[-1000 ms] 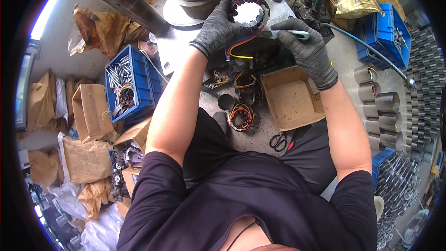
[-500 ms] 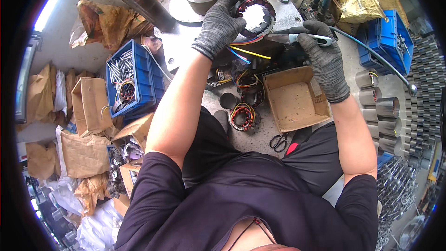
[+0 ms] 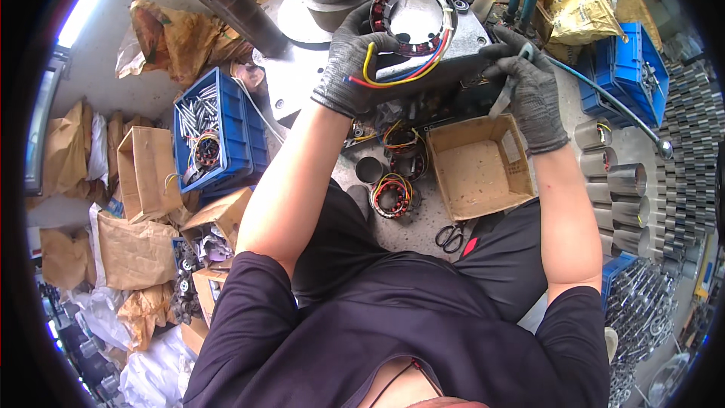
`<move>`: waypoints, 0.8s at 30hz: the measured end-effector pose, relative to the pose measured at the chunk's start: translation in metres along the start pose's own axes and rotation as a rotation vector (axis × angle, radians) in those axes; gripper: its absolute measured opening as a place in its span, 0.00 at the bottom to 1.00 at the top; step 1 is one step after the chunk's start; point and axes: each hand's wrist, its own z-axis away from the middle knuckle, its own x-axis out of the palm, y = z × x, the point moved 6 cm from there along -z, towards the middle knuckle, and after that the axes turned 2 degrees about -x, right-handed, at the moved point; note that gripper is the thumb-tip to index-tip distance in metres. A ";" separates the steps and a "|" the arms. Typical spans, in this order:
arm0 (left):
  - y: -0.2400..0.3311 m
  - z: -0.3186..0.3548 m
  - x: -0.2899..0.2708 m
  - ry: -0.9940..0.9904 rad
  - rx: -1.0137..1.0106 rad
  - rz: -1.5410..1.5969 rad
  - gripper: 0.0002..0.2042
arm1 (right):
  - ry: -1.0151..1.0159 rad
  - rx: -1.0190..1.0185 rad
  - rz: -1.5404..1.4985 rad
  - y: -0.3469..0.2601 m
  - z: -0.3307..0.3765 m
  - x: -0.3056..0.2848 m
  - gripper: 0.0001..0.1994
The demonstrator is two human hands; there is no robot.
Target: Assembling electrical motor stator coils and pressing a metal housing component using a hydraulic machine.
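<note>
since the earlier frame, the loose ends of the long red, yellow and blue wires [image 3: 415,75] had swung from the right over to the left, and the tool had turned so its end aimed down instead of left at the ring. the round dark metal ring wound with red wire [image 3: 377,11] was up over the flat silver metal plate [image 3: 291,79]; i could not tell if they touched. the left hand in a grey knit glove [image 3: 349,64] pinched the ring by its left edge, so the ring lay just to the right of that grip. the wires came off the ring's right side, bent under it, and ran left, with their tips over the left glove. the right hand in a grey knit glove [image 3: 535,87] was curled around a pale-handled tool with a flat grey end [image 3: 501,98]. it was well apart from the ring, off to its right, so the left hand was nearer both the ring and the wire tips. an open brown cardboard box [image 3: 491,204] sat below the tool.
</note>
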 end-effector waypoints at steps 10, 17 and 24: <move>-0.016 0.001 0.021 -0.060 0.164 -0.118 0.43 | -0.079 -0.139 0.301 0.016 -0.032 0.035 0.29; -0.008 -0.017 -0.001 0.050 0.313 -1.031 0.44 | 0.064 -0.525 0.865 0.012 -0.057 0.028 0.28; -0.009 -0.020 0.017 -0.200 0.278 -0.782 0.40 | -0.011 -0.454 0.986 0.013 -0.063 0.034 0.24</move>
